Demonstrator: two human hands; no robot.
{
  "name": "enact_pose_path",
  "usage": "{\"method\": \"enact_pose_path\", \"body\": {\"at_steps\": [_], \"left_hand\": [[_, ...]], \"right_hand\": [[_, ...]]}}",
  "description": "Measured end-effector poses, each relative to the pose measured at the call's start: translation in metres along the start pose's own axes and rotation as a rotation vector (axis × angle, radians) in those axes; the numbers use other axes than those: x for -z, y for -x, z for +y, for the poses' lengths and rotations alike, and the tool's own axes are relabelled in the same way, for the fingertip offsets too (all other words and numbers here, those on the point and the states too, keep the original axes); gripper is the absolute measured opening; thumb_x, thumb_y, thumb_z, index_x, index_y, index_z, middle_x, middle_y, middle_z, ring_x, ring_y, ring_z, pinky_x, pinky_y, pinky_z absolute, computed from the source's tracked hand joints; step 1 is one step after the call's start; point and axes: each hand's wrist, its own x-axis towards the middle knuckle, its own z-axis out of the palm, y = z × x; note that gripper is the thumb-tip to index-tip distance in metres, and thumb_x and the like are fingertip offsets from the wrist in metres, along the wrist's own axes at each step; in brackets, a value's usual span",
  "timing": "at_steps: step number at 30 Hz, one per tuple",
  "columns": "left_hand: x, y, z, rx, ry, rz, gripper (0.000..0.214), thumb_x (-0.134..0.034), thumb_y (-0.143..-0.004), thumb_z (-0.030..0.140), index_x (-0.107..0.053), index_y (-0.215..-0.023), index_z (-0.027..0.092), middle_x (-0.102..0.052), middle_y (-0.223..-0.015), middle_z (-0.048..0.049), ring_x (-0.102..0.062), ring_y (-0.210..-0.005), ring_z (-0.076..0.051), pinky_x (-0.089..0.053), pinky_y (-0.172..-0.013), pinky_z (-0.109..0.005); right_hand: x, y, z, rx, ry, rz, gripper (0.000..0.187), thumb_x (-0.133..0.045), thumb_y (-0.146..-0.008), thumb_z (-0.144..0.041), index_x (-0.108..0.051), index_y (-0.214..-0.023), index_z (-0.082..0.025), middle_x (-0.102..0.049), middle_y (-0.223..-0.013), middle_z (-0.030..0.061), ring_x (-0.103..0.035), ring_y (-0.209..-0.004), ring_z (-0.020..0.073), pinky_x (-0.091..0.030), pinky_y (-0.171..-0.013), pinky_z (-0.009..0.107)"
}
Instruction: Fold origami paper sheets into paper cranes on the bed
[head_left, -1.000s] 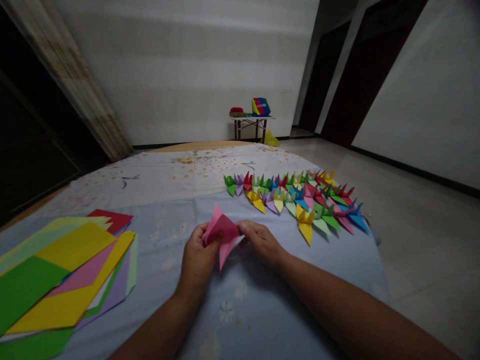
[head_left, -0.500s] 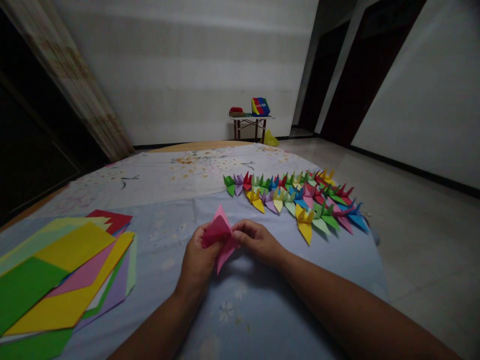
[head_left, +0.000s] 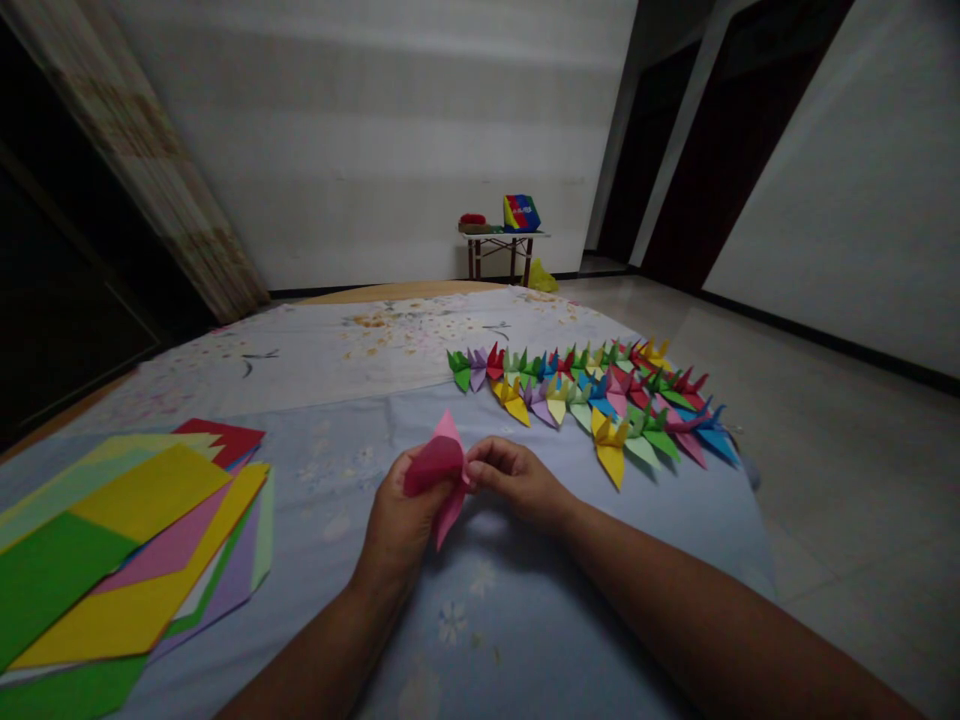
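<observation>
A partly folded pink paper piece (head_left: pixel 441 470) is held just above the pale blue cloth (head_left: pixel 480 610) in the middle of the view. My left hand (head_left: pixel 397 520) grips its left side with fingers closed around it. My right hand (head_left: pixel 517 480) pinches its right edge between thumb and fingers. The paper's upper flap is bent over toward me, and a point hangs down below the hands.
A fanned stack of coloured paper sheets (head_left: pixel 112 540) lies at the left. Rows of several finished folded paper cranes (head_left: pixel 600 400) lie at the right, near the cloth's edge. A small table with a colourful box (head_left: pixel 510 235) stands by the far wall. Tiled floor is to the right.
The pink paper has been folded narrower, its upper flap bent over toward me. My right hand has moved a little left, closer to my left hand.
</observation>
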Motion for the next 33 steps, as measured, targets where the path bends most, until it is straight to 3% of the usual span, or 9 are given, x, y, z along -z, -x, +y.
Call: {"method": "enact_pose_path", "body": {"at_steps": [8, 14, 19, 23, 26, 29, 33], "left_hand": [[-0.002, 0.003, 0.001, 0.009, -0.058, -0.004, 0.043, -0.072, -0.056, 0.02, -0.058, -0.096, 0.013, -0.064, -0.071, 0.0015, -0.058, -0.061, -0.013, -0.044, -0.057, -0.021], [0.0, 0.003, 0.001, 0.003, -0.125, -0.036, 0.032, -0.064, -0.065, 0.023, -0.058, -0.095, 0.014, -0.065, -0.074, 0.0002, -0.059, -0.064, -0.014, -0.044, -0.06, -0.022], [0.001, 0.002, 0.002, 0.057, -0.032, -0.165, 0.035, -0.063, -0.07, 0.031, -0.056, -0.1, 0.014, -0.066, -0.081, -0.0028, -0.062, -0.07, -0.016, -0.046, -0.065, -0.025], [0.0, 0.001, -0.001, 0.089, -0.061, -0.164, 0.048, -0.072, -0.061, 0.027, -0.055, -0.103, 0.013, -0.067, -0.087, -0.0058, -0.063, -0.08, -0.02, -0.047, -0.075, -0.029], [0.002, -0.002, -0.004, 0.075, -0.122, -0.158, 0.05, -0.073, -0.061, 0.026, -0.054, -0.106, 0.013, -0.067, -0.089, -0.007, -0.064, -0.081, -0.021, -0.047, -0.077, -0.032], [0.004, -0.003, -0.006, 0.033, -0.164, -0.168, 0.05, -0.072, -0.062, 0.025, -0.053, -0.107, 0.013, -0.067, -0.092, -0.0084, -0.064, -0.082, -0.021, -0.047, -0.078, -0.032], [0.004, -0.003, -0.005, 0.017, -0.188, -0.159, 0.05, -0.073, -0.06, 0.025, -0.054, -0.105, 0.013, -0.068, -0.09, -0.0072, -0.064, -0.08, -0.02, -0.047, -0.076, -0.031]], "right_hand": [[0.0, 0.0, 0.008, 0.082, 0.141, 0.036, 0.03, -0.064, -0.073, -0.043, -0.054, -0.079, -0.016, -0.056, -0.068, -0.0019, -0.052, -0.061, 0.0086, -0.043, -0.061, 0.024], [0.001, 0.0, 0.008, 0.083, 0.219, 0.069, 0.03, -0.065, -0.071, -0.043, -0.055, -0.076, -0.016, -0.055, -0.064, -0.0027, -0.05, -0.057, 0.0081, -0.041, -0.057, 0.022], [0.002, -0.003, 0.009, 0.036, 0.148, 0.122, 0.031, -0.067, -0.068, -0.043, -0.052, -0.071, -0.016, -0.054, -0.062, -0.0039, -0.049, -0.054, 0.0071, -0.039, -0.053, 0.021], [0.006, -0.002, 0.007, 0.048, 0.244, 0.129, 0.025, -0.064, -0.072, -0.039, -0.058, -0.077, -0.015, -0.059, -0.07, -0.0002, -0.054, -0.063, 0.0103, -0.044, -0.061, 0.024], [0.009, 0.0, 0.002, 0.142, 0.42, 0.112, 0.02, -0.062, -0.075, -0.034, -0.064, -0.083, -0.016, -0.061, -0.081, 0.0032, -0.056, -0.076, 0.0134, -0.045, -0.07, 0.027], [0.011, 0.0, -0.001, 0.255, 0.515, 0.085, 0.015, -0.062, -0.076, -0.03, -0.067, -0.083, -0.017, -0.06, -0.088, 0.0046, -0.056, -0.085, 0.0147, -0.044, -0.076, 0.029], [0.012, -0.001, 0.002, 0.286, 0.518, 0.097, 0.01, -0.062, -0.076, -0.025, -0.067, -0.075, -0.017, -0.06, -0.089, 0.0052, -0.056, -0.087, 0.0146, -0.042, -0.082, 0.03]]}}
